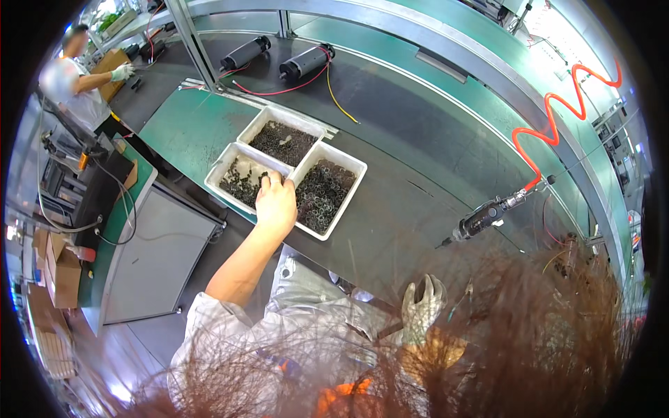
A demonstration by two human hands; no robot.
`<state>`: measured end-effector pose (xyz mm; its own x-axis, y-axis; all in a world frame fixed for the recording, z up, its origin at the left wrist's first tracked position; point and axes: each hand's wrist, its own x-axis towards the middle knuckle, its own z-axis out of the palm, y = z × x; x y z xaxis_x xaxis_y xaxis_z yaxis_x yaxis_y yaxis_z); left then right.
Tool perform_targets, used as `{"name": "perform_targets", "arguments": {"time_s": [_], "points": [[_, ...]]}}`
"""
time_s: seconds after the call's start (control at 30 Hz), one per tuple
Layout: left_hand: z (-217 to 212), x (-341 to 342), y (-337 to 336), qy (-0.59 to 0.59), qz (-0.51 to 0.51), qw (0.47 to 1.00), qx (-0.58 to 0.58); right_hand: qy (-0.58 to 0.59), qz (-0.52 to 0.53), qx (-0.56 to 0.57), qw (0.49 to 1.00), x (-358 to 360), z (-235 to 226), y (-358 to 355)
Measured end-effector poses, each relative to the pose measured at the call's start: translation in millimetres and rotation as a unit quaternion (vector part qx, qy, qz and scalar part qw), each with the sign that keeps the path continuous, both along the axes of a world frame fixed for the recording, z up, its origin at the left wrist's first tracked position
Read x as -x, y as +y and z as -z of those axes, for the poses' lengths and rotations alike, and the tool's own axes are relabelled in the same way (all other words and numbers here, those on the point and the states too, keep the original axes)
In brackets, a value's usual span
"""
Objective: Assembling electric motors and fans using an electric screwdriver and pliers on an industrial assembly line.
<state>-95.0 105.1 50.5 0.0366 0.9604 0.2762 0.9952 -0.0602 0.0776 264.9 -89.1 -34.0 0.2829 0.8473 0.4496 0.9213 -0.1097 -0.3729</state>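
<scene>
Left of the ring-filled bin, small black parts are being reached by the left hand; whether any is pinched cannot be told. Right of it, the gloved right hand is spread. Parts are best lifted lightly.

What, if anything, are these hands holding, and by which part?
The left hand is at the leftmost white tray; whether it pinches any small dark parts cannot be told. The gloved right hand appears empty.
</scene>
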Motion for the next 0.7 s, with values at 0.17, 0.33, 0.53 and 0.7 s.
{"name": "perform_targets", "arguments": {"time_s": [0.17, 0.33, 0.53, 0.7], "points": [[3.1, 3.8, 10.3, -0.054, -0.012, 0.997, -0.05, -0.014, -0.01, -0.022, 1.0, 0.8, -15.0, -2.0], [-11.4, -2.3, 16.8, 0.025, -0.026, 0.998, 0.057, -0.018, -0.008, -0.023, 1.0, 1.0, -8.4, -3.1], [7.1, 18.0, 29.6, -0.07, -0.005, 0.997, 0.027, 0.003, -0.013, -0.02, 1.0, 0.0, -8.2, -1.5], [10.6, 18.2, 35.2, -0.097, 0.001, 0.995, 0.01, -0.011, -0.016, -0.022, 1.0, 2.6, -14.5, 0.4]]}}
